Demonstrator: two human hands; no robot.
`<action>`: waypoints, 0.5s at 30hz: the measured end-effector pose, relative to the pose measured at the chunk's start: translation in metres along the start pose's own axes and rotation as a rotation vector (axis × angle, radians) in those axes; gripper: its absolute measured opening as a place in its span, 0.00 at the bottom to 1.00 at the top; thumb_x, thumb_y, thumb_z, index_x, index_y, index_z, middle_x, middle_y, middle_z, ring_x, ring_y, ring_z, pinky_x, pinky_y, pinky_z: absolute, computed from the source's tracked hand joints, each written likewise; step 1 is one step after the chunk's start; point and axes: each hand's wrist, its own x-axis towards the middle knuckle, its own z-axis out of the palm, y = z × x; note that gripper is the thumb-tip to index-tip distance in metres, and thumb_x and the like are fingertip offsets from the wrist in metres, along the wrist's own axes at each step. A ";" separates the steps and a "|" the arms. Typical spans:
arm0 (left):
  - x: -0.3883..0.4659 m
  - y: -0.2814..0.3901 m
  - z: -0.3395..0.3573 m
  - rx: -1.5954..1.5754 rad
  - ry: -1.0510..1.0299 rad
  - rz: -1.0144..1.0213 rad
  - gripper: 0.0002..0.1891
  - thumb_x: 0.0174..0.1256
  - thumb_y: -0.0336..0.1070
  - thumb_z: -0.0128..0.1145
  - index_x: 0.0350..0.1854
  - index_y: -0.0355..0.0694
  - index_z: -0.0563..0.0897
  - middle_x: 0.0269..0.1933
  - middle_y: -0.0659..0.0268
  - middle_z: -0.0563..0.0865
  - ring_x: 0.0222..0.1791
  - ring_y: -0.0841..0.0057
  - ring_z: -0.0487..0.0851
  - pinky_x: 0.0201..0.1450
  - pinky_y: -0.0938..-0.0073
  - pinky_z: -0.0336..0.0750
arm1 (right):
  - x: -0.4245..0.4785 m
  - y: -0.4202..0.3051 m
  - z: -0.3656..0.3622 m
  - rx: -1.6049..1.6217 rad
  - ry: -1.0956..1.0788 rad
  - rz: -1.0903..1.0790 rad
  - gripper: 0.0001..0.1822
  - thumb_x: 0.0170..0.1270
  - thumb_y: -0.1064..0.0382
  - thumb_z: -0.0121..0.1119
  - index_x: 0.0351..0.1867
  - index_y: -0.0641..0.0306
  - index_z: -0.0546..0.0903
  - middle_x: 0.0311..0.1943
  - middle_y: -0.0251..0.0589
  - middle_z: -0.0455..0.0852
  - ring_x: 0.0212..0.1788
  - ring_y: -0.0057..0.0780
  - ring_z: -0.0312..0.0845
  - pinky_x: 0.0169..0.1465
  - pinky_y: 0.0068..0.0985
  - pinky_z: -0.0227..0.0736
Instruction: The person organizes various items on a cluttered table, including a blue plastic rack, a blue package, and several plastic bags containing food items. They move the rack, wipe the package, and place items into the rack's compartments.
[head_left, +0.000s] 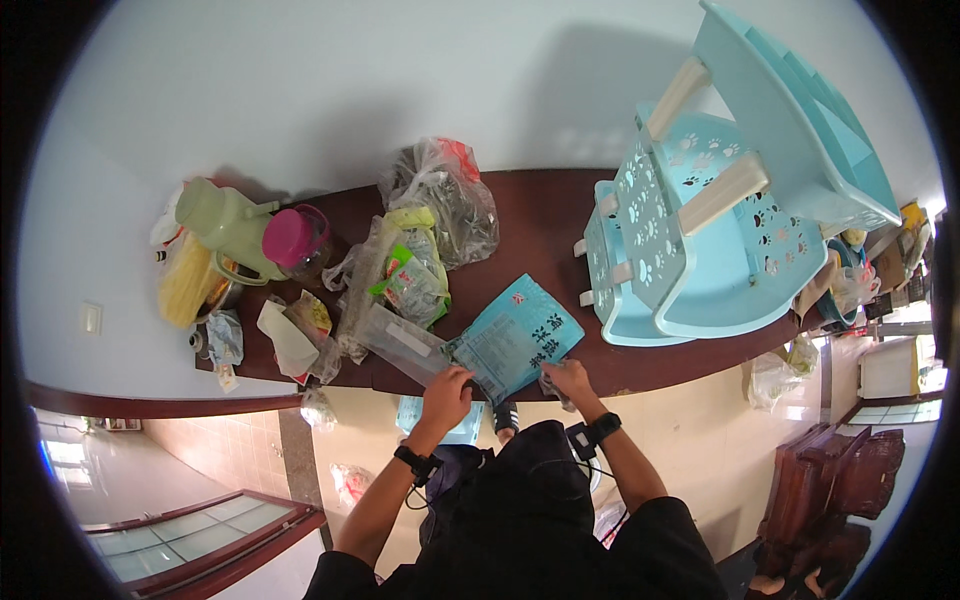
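Observation:
A flat blue plastic food packet (519, 337) with printed writing lies tilted on the dark red table, right before me. My left hand (448, 397) is at its lower left corner, fingers bent, beside a clear plastic container (403, 343); whether it grips either is hard to tell. My right hand (568, 380) is closed on a crumpled clear plastic bag (553, 390) at the table's front edge, next to the packet's lower right side. Left of the packet lies a green and clear food bag (417, 281), with a larger clear bag of dark dried food (450, 202) behind it.
A light blue plastic rack with paw-print cutouts (712, 247) stands on the right. Towards the left are a green thermos jug (232, 232), a jar with a magenta lid (292, 238) and paper packets (289, 341). The table's front edge (480, 397) runs close to me.

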 end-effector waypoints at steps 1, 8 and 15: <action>-0.002 0.002 0.005 0.013 -0.001 0.041 0.15 0.54 0.28 0.60 0.46 0.41 0.85 0.49 0.61 0.84 0.49 0.60 0.82 0.46 0.60 0.76 | -0.023 -0.015 -0.018 -0.130 -0.004 -0.039 0.27 0.55 0.44 0.67 0.33 0.74 0.86 0.31 0.59 0.88 0.38 0.50 0.87 0.43 0.39 0.80; 0.013 0.045 0.050 0.294 -0.190 0.170 0.26 0.56 0.42 0.65 0.59 0.43 0.79 0.64 0.62 0.77 0.64 0.62 0.73 0.62 0.49 0.65 | -0.024 -0.034 -0.019 -0.010 0.137 -0.506 0.27 0.59 0.53 0.68 0.53 0.67 0.73 0.44 0.61 0.84 0.48 0.61 0.82 0.47 0.46 0.78; 0.017 0.034 0.084 0.532 -0.330 0.126 0.32 0.60 0.49 0.64 0.67 0.45 0.74 0.70 0.62 0.73 0.75 0.62 0.63 0.71 0.35 0.52 | -0.020 -0.034 0.032 -0.544 0.383 -0.991 0.19 0.55 0.69 0.59 0.50 0.55 0.79 0.48 0.46 0.77 0.53 0.46 0.75 0.54 0.42 0.69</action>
